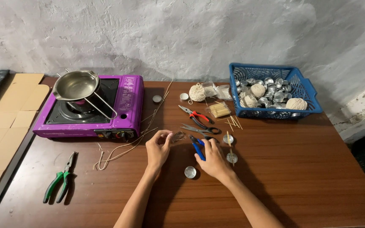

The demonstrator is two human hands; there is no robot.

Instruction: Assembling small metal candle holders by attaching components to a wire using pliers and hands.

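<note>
The blue pliers (197, 148) lie near the middle of the brown table (300, 169). They have bright blue handles and a dark metal nose. The right hand (213, 159) is closed around the blue handles. Its fingers are curled over them and its thumb is tucked close.

The left hand (158, 147) is just beside it. Its thumb and first finger are pinched shut on a small shiny metal piece (178, 136). The other fingers are bent in loosely. The piece is too small to tell what it is.

A little round tin cup (190, 172) sits on the table between the two wrists, touching neither. Two more cups (230, 148) lie just right of the right hand, each with a thin stick across it.

Behind the hands lie grey scissors (199, 129) and red pliers (196, 115). A small clear bag of pale sticks (219, 110) lies near them. Two more clear bags (217, 90) sit by a ball of string (197, 92).

A blue basket (305, 86) at the back right holds many tin cups and more string balls. A purple stove (129, 103) at the back left has a steel pot (76, 85) on it. Green pliers (60, 179) lie far left, well apart from the hands. Flat brown cardboard (5, 122) lies past the left edge of the table.
</note>
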